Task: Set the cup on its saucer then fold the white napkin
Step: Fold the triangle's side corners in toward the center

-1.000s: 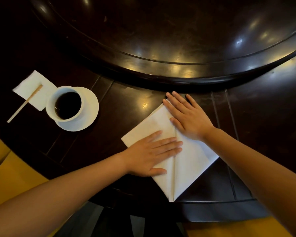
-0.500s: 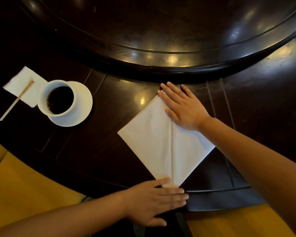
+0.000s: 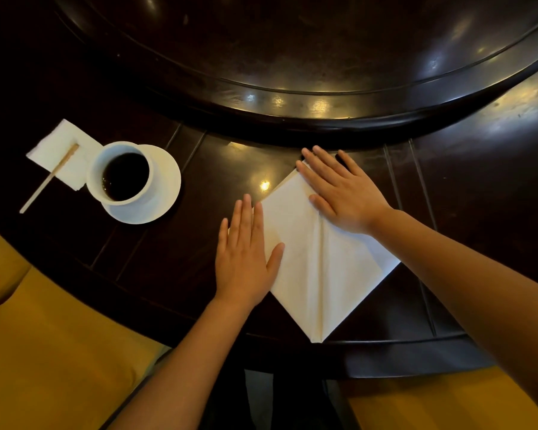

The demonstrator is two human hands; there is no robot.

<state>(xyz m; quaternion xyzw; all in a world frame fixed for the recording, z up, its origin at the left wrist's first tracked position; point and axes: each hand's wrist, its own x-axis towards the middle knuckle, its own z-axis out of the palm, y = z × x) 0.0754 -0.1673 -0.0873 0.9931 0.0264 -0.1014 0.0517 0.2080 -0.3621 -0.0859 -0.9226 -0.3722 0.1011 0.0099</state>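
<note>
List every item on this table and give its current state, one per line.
White ceramic cup: upright on its saucer, holding dark liquid.
White round saucer: flat under the cup.
Large white napkin: folded to a point, centre crease showing.
Small white paper napkin: flat, stirrer across it.
Thin wooden stirrer: lying flat.
Left hand: flat, fingers extended.
Right hand: flat on napkin.

The single head view looked steeply down, close over both flat hands, the left hand (image 3: 244, 259) nearer the camera.

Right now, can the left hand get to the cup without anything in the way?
Probably yes. The left hand lies flat on the napkin's left edge; only bare dark table separates it from the cup on its saucer.
</note>
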